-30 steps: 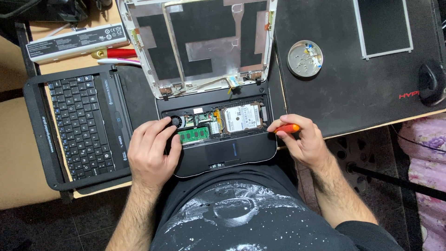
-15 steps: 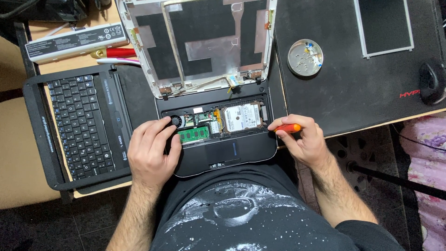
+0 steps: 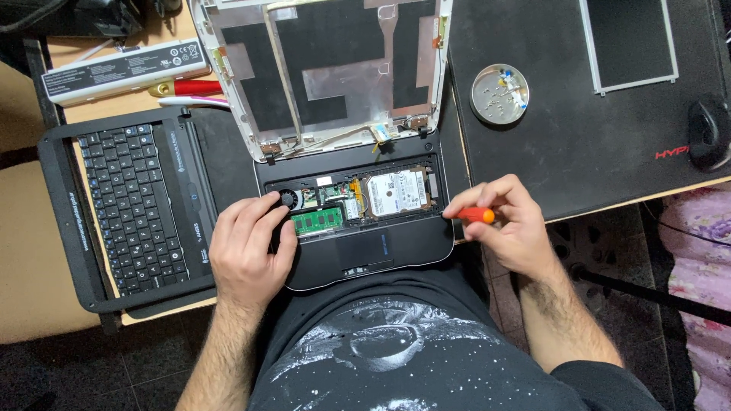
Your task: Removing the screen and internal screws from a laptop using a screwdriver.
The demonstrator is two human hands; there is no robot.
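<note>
Nothing has shifted since before — the orange screwdriver [image 3: 477, 215] stays pinched in the right hand [image 3: 509, 228] at the opened laptop's [image 3: 373, 247] right edge. Left hand [image 3: 247, 247] rests flat on its left corner, holding nothing; keyboard [image 3: 126, 205] lies further left.

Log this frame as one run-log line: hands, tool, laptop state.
left hand: resting on opened laptop base near fan | right hand: gripping orange-handled screwdriver at base's right edge | keyboard: removed, lying left
</note>
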